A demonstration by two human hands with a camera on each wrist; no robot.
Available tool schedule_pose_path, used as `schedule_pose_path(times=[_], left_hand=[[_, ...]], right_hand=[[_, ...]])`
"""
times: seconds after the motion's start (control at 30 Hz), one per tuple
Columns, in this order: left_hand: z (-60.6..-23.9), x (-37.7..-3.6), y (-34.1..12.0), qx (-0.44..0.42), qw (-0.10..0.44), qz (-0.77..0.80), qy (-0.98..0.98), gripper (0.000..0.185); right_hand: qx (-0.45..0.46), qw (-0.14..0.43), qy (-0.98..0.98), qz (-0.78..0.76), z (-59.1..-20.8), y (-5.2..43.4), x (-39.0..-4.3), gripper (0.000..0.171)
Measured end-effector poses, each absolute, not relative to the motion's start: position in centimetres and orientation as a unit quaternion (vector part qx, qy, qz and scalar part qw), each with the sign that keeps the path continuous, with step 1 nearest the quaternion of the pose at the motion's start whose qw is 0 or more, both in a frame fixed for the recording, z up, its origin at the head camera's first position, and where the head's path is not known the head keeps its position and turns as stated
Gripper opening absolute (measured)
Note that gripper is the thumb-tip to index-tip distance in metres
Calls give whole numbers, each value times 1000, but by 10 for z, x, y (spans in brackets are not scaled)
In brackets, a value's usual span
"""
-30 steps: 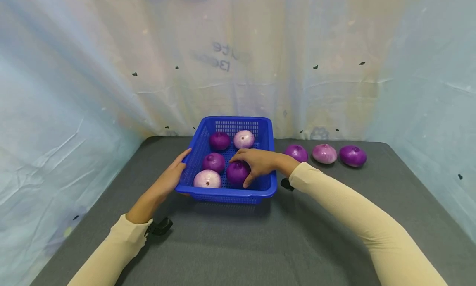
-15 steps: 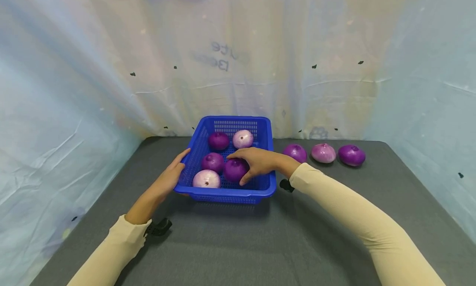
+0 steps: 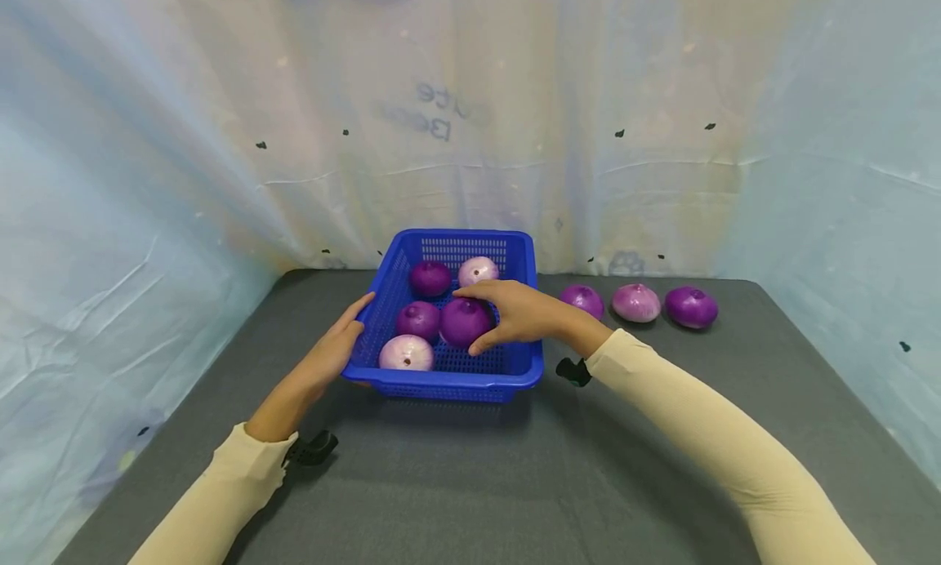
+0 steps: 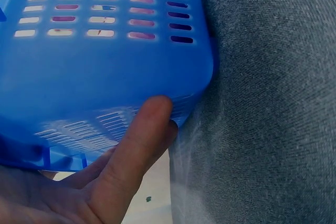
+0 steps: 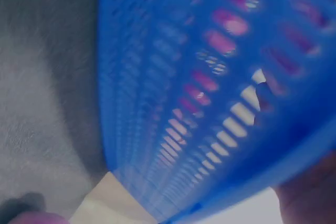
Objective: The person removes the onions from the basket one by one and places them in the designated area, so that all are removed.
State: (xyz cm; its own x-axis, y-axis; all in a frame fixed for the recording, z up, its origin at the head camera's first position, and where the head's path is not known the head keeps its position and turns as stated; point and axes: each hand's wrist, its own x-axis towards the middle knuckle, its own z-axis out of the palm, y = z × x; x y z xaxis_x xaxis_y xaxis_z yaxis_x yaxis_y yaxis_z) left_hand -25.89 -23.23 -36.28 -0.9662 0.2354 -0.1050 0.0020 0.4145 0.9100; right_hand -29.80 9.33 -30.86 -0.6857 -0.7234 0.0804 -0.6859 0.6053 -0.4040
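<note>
Red onion (image 3: pixel 465 324) sits pinched in my right hand (image 3: pixel 519 312). My left hand (image 3: pixel 332 354) grips the blue basket (image 3: pixel 444 379), I judge for steadiness.

We see a dark grey tabletop (image 3: pixel 456 483) with a fabric-like weave. On it we find the blue basket (image 3: pixel 441 378) and, to its right, three onions in a row: a purple onion (image 3: pixel 583 297) nearest the basket, a pinker onion (image 3: pixel 635 303), then a deep purple onion (image 3: pixel 691 307).

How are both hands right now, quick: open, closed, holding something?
Left hand: open, touching the blue basket.
Right hand: holding a dark purple onion.
</note>
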Motion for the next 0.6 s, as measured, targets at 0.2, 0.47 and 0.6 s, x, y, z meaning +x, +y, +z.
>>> schedule_pose_path(times=[0.2, 0.47, 0.6], left_hand=[[-363, -259, -233, 69, 112, 546, 827, 56], [-363, -259, -233, 78, 105, 524, 841, 56], [-363, -259, -232, 74, 105, 522, 843, 56]], right_hand=[[-373, 21, 894, -247, -297, 103, -275, 93], [-353, -5, 894, -277, -292, 114, -250, 92], [-325, -18, 905, -276, -288, 119, -240, 93]])
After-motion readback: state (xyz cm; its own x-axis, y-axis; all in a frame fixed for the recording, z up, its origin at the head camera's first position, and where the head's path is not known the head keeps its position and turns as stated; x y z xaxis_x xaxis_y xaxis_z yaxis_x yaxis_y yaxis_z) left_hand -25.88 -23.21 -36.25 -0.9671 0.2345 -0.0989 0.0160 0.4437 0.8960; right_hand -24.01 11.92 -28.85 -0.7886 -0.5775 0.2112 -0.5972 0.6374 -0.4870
